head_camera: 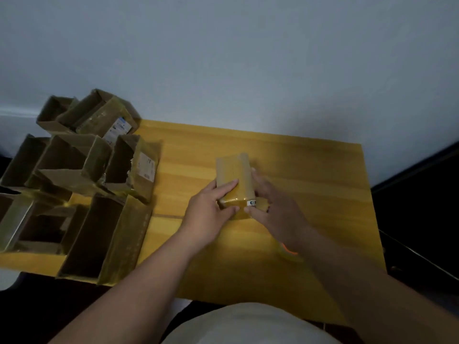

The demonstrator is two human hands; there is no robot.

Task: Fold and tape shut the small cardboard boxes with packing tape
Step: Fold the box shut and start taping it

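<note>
A small closed cardboard box (233, 170) stands in the middle of the yellow wooden table (310, 175), its top glossy with tape. My left hand (211, 207) holds its left side, fingers laid over the top and thumb on the near face. My right hand (273, 207) grips the right side, fingers wrapped round the far edge and thumb on the near face by a small white-and-blue label (251, 203). A roll of clear packing tape (289, 253) with an orange core lies on the table, mostly hidden under my right forearm.
Several open cardboard boxes (82, 184) crowd the table's left end, some stacked, one long box (92, 237) near the front edge. A pale wall rises behind the table. Dark furniture (422, 194) stands to the right.
</note>
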